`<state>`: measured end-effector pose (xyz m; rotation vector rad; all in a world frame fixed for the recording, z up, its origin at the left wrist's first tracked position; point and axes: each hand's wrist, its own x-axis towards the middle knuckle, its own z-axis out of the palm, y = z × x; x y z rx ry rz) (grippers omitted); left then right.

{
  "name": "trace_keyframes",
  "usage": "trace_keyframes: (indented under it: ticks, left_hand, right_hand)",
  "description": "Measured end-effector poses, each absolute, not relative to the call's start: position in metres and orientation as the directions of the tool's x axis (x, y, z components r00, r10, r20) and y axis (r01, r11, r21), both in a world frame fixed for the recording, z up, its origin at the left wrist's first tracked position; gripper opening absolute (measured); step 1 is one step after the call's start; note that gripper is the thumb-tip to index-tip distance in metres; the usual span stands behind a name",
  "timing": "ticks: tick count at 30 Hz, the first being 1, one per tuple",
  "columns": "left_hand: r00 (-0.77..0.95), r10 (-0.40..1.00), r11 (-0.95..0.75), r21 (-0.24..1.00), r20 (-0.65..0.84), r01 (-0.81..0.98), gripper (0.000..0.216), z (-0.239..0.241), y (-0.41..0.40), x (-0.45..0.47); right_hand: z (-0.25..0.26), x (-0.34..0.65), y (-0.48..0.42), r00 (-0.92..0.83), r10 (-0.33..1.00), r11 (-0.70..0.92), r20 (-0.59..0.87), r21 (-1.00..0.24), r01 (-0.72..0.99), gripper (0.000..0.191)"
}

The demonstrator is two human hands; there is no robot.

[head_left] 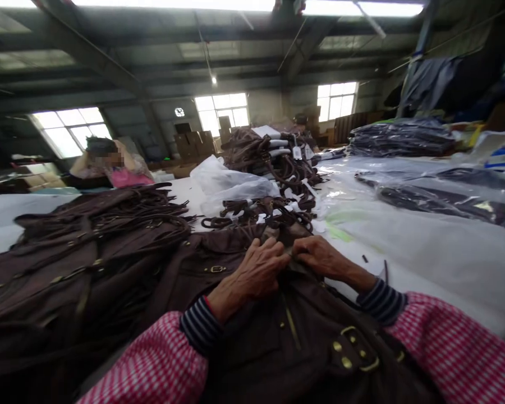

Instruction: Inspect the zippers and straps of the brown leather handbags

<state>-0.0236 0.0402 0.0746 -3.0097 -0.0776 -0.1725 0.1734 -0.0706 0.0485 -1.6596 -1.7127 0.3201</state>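
Observation:
A dark brown garment (278, 331) with brass buckles and snaps lies on the table in front of me. My left hand (255, 272) has its fingers curled and pinched on the garment's upper edge. My right hand (320, 255) pinches the same edge right beside it, fingertips almost touching the left hand's. Both wrists show striped cuffs under red checked sleeves. What lies between the fingertips is too small to make out beyond the fabric.
A heap of brown garments (88, 252) lies left. Another pile with cords and white tags (273, 163) and a clear plastic bag (227, 182) lie ahead. Bagged dark garments (404, 137) lie right on the white table (425, 247). A person (105, 165) sits far left.

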Motion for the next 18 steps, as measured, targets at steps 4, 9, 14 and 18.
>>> trace_keyframes:
  ticks: [4, 9, 14, 18]
  left_hand:
    - [0.990, -0.014, -0.993, -0.118, 0.143, 0.003, 0.020, 0.079, 0.044, -0.021]
    - [0.991, -0.029, -0.999, -0.044, 0.133, -0.024, 0.017, 0.074, 0.047, -0.021]
    - [0.983, -0.030, -0.999, -0.017, 0.180, -0.028, 0.024, 0.072, 0.042, -0.023]
    - [0.983, -0.042, -0.999, -0.024, 0.178, -0.038, 0.020, 0.071, 0.042, -0.023]
  right_hand:
    - [0.069, 0.171, -0.092, -0.144, 0.983, 0.183, 0.114, -0.679, 0.712, 0.012]
    - [0.081, 0.173, -0.109, -0.278, 0.958, 0.121, -0.068, -0.783, 0.610, 0.011]
    - [0.067, 0.181, -0.104, -0.183, 0.981, 0.073, -0.062, -0.758, 0.648, 0.029]
    - [0.055, 0.175, -0.110, -0.106, 0.990, 0.142, 0.095, -0.620, 0.772, 0.024]
